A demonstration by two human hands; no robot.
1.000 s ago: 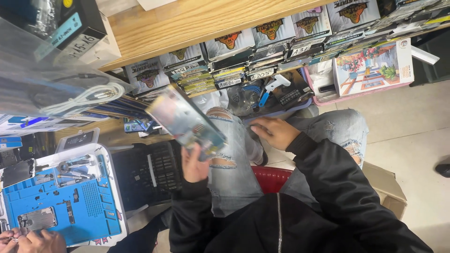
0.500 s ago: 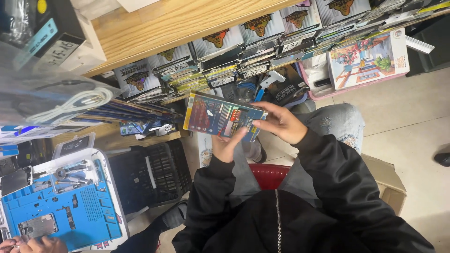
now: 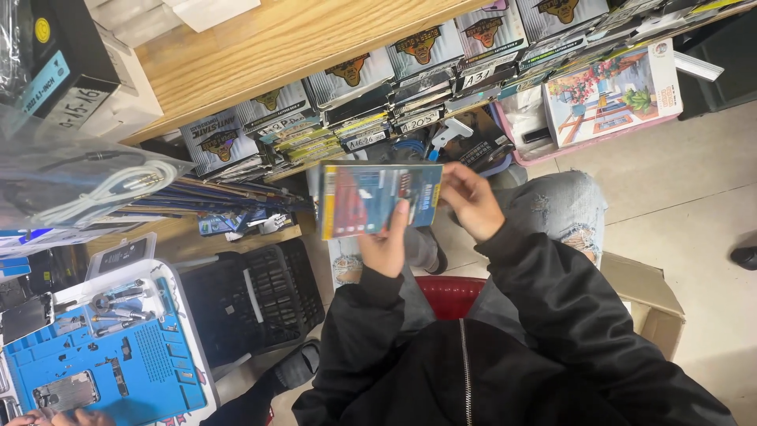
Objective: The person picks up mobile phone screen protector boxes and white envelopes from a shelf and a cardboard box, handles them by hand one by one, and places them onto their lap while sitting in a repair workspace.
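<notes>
Hands: left hand point(image 3: 386, 244), right hand point(image 3: 471, 201) gripping flat teal-yellow package point(image 3: 378, 197).

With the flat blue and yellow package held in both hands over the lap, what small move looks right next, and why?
Probably turn the package over. The left hand pinches its lower edge, the right hand its right end, and it sits level between them, one printed face up. Both grips sit on the edges, which would let it flip.
</notes>
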